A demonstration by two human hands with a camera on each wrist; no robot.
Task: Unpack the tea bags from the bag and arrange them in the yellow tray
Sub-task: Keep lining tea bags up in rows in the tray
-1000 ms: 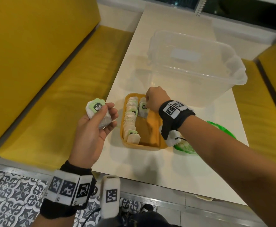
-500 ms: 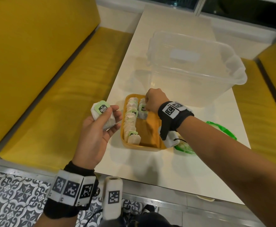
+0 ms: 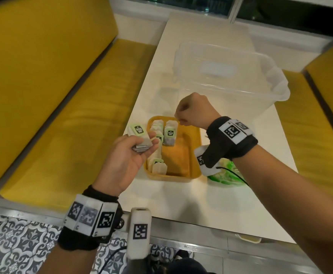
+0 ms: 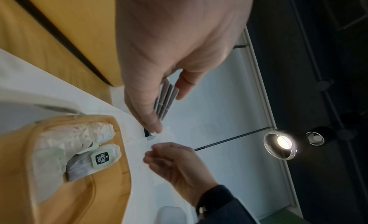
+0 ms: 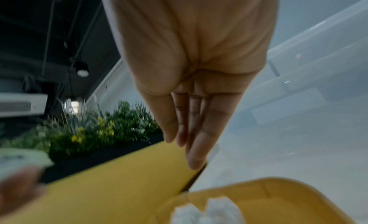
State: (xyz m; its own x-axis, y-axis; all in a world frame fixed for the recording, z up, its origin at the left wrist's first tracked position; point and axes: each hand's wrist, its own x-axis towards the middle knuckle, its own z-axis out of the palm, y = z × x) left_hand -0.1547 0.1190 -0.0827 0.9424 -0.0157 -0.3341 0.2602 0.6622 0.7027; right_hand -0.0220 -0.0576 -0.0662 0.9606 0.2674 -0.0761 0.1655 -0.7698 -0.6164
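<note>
Set on a white table (image 3: 181,194) between yellow benches, the yellow tray (image 3: 193,153) is kept within reach while a stack of tea bags (image 3: 140,142) is gripped in the left hand (image 3: 122,161) as supply, and the right hand (image 3: 191,110), empty and loosely curled, is held above the tray's second row.

Warm indoor light falls from overhead; soft shadows pool on the white table (image 3: 181,194). The head view bends at its edges. A ceiling spotlight (image 4: 282,142) flares with a glare ring in the dim left wrist view. The right wrist view smears with motion blur; the plants (image 5: 103,130) are, perhaps, simply out of focus.
</note>
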